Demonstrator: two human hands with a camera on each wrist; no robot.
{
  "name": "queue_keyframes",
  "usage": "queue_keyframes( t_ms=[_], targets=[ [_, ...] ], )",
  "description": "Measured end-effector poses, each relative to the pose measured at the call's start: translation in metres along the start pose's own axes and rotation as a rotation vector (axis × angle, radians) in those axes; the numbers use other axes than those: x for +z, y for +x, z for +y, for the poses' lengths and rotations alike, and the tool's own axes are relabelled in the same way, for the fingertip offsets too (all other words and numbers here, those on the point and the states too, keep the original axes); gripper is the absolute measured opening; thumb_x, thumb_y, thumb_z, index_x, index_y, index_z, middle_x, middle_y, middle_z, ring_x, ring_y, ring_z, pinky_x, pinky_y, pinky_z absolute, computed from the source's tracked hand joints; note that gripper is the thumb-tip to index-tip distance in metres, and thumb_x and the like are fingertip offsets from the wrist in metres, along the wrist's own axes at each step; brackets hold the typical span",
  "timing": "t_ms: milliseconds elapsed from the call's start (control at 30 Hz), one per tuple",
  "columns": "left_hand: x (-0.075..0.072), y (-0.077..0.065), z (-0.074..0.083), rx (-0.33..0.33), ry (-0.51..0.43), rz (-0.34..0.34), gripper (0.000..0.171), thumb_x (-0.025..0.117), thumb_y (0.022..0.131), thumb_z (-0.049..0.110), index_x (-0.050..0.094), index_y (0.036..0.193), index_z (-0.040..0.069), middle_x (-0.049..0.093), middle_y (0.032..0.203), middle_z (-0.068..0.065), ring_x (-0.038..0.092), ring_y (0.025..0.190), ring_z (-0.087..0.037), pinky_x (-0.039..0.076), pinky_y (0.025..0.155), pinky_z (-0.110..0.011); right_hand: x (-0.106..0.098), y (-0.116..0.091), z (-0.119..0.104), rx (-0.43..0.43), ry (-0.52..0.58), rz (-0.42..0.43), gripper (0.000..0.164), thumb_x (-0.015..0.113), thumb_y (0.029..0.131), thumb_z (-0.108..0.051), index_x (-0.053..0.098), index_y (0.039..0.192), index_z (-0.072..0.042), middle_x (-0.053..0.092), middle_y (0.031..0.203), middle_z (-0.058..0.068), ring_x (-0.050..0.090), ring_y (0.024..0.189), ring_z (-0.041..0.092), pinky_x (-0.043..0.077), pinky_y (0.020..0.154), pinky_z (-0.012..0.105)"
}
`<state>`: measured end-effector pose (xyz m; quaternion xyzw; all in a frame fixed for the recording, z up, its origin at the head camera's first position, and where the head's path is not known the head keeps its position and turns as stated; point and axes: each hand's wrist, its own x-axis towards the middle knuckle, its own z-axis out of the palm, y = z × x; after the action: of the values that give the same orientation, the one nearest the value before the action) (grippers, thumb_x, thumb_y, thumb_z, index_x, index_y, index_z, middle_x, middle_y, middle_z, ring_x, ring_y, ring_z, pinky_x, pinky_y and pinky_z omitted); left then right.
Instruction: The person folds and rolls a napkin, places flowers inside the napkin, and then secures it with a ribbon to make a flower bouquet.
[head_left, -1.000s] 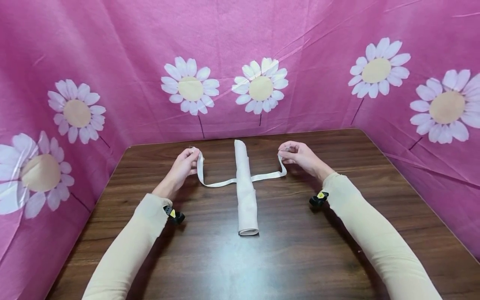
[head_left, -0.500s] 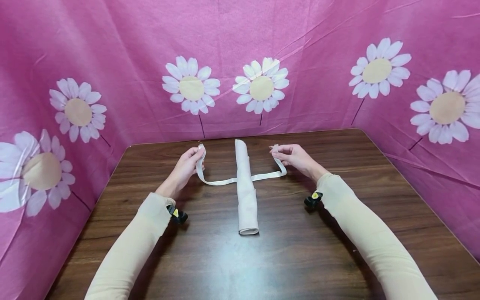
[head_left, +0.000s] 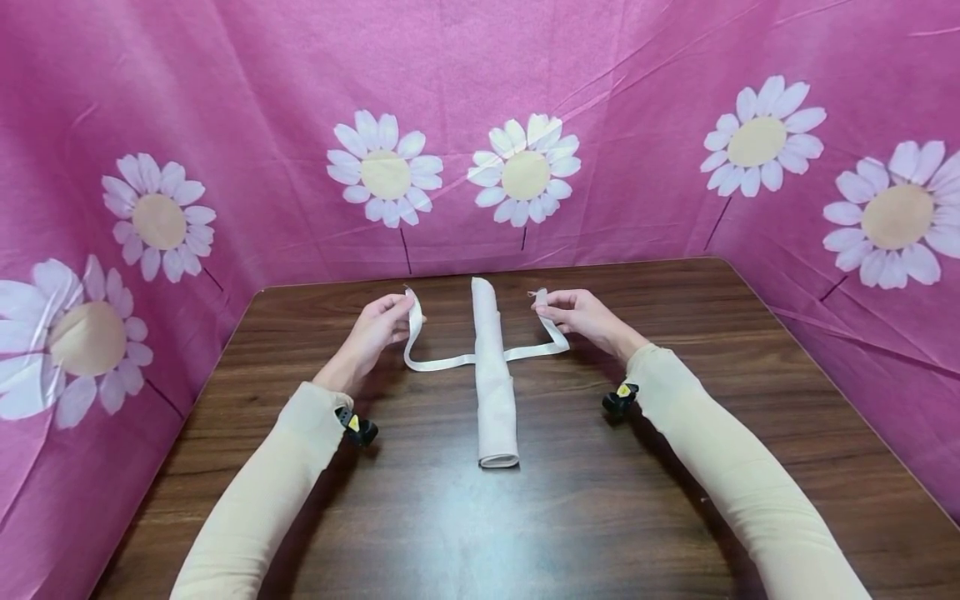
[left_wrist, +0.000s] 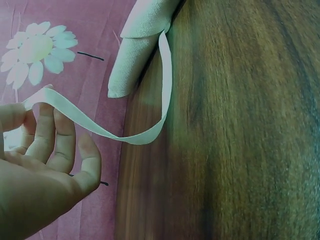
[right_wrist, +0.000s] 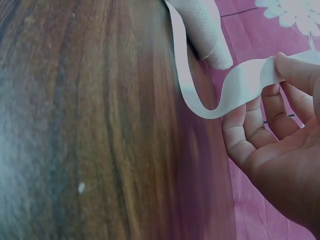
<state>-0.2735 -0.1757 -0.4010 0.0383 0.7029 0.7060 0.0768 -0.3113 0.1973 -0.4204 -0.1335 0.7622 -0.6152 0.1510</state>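
Observation:
A rolled off-white cloth (head_left: 492,383) lies lengthwise on the wooden table, one end toward the person. Under its middle runs a flat white ribbon (head_left: 442,364), coming out on both sides. My left hand (head_left: 375,329) pinches the ribbon's left end above the table; in the left wrist view the ribbon (left_wrist: 95,127) sags from the thumb and fingers back to the roll (left_wrist: 132,65). On the other side my right hand (head_left: 588,318) pinches the right end between thumb and fingers. The right wrist view shows that ribbon (right_wrist: 240,90) curving down in a loop, its frayed tip beyond the thumb.
The dark wooden table (head_left: 562,517) stretches around the roll, its back edge close to the roll's far end. A pink curtain (head_left: 450,50) with daisies encloses the back and sides. Each wrist wears a small black camera (head_left: 358,427).
Both hands have moved inward toward the roll, bringing the ribbon ends closer together, and the ribbon's right tip now shows past the fingers. The roll stays in place.

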Motion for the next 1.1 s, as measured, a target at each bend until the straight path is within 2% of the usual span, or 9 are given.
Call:
queue_keyframes(
  t_ms=[167, 367, 500, 633, 667, 833, 900, 1000, 1100],
  targets=[
    [0.002, 0.000, 0.001, 0.009, 0.006, -0.003, 0.019, 0.057, 0.105, 0.016, 0.061, 0.117, 0.002, 0.070, 0.111, -0.024, 0.069, 0.098, -0.023, 0.053, 0.078, -0.028, 0.001, 0.002, -0.001, 0.008, -0.009, -0.015, 0.042, 0.066, 0.101, -0.017, 0.058, 0.131, 0.012, 0.058, 0.135, 0.027, 0.061, 0.095, 0.006, 0.052, 0.076, 0.026],
    [0.003, -0.002, 0.003, 0.010, 0.057, -0.035, 0.042, 0.060, 0.103, 0.011, 0.053, 0.141, -0.003, 0.068, 0.121, -0.022, 0.065, 0.112, -0.022, 0.051, 0.079, -0.022, 0.004, 0.001, -0.005, 0.018, -0.025, -0.024, 0.041, 0.065, 0.102, -0.019, 0.059, 0.132, 0.009, 0.056, 0.138, 0.027, 0.061, 0.099, 0.007, 0.052, 0.079, 0.027],
    [0.005, -0.003, 0.005, 0.027, 0.088, -0.061, 0.043, 0.064, 0.102, 0.015, 0.056, 0.138, -0.006, 0.065, 0.127, -0.024, 0.062, 0.114, -0.022, 0.051, 0.080, -0.022, 0.007, 0.002, -0.008, 0.016, -0.020, -0.031, 0.040, 0.064, 0.102, -0.018, 0.060, 0.132, 0.008, 0.055, 0.140, 0.026, 0.058, 0.099, 0.007, 0.051, 0.077, 0.026],
    [0.008, -0.003, 0.006, 0.071, 0.061, -0.092, 0.040, 0.063, 0.103, 0.019, 0.061, 0.131, -0.009, 0.067, 0.126, -0.022, 0.063, 0.118, -0.022, 0.053, 0.089, -0.025, 0.010, 0.003, -0.011, 0.006, -0.009, -0.040, 0.042, 0.064, 0.102, -0.016, 0.058, 0.133, 0.011, 0.055, 0.140, 0.026, 0.059, 0.098, 0.006, 0.051, 0.077, 0.025],
    [0.009, -0.002, 0.007, 0.080, 0.050, -0.103, 0.039, 0.062, 0.103, 0.020, 0.062, 0.130, -0.009, 0.068, 0.124, -0.019, 0.063, 0.119, -0.022, 0.053, 0.092, -0.027, 0.011, 0.004, -0.012, 0.006, -0.011, -0.034, 0.042, 0.064, 0.102, -0.016, 0.058, 0.133, 0.011, 0.056, 0.139, 0.027, 0.059, 0.097, 0.006, 0.052, 0.077, 0.025],
    [0.016, -0.002, 0.013, 0.109, 0.029, -0.165, 0.040, 0.057, 0.106, 0.025, 0.064, 0.126, -0.008, 0.072, 0.117, -0.007, 0.062, 0.122, -0.025, 0.049, 0.101, -0.035, 0.019, 0.007, -0.018, 0.021, -0.024, 0.014, 0.040, 0.068, 0.099, -0.018, 0.062, 0.127, 0.009, 0.070, 0.108, 0.010, 0.061, 0.084, 0.009, 0.054, 0.073, 0.026],
    [0.021, -0.002, 0.015, 0.110, 0.011, -0.189, 0.039, 0.055, 0.107, 0.025, 0.062, 0.126, -0.008, 0.072, 0.118, -0.006, 0.061, 0.125, -0.028, 0.048, 0.103, -0.039, 0.022, 0.008, -0.021, 0.028, -0.024, 0.026, 0.037, 0.070, 0.098, -0.020, 0.065, 0.124, 0.006, 0.069, 0.098, 0.000, 0.061, 0.080, 0.010, 0.054, 0.072, 0.026],
    [0.027, -0.002, 0.017, 0.111, -0.019, -0.218, 0.038, 0.051, 0.108, 0.025, 0.060, 0.126, -0.007, 0.072, 0.119, -0.005, 0.060, 0.125, -0.033, 0.045, 0.105, -0.047, 0.027, 0.009, -0.024, 0.033, -0.012, 0.022, 0.035, 0.071, 0.097, -0.021, 0.067, 0.120, 0.005, 0.068, 0.094, -0.003, 0.059, 0.075, 0.009, 0.051, 0.068, 0.025],
    [0.033, -0.001, 0.018, 0.113, -0.047, -0.237, 0.036, 0.049, 0.109, 0.025, 0.060, 0.126, -0.005, 0.072, 0.120, -0.006, 0.060, 0.125, -0.032, 0.039, 0.108, -0.056, 0.034, 0.011, -0.027, 0.047, 0.003, 0.012, 0.033, 0.071, 0.097, -0.022, 0.068, 0.117, 0.004, 0.065, 0.087, -0.005, 0.051, 0.063, 0.007, 0.043, 0.059, 0.022]
  ],
)
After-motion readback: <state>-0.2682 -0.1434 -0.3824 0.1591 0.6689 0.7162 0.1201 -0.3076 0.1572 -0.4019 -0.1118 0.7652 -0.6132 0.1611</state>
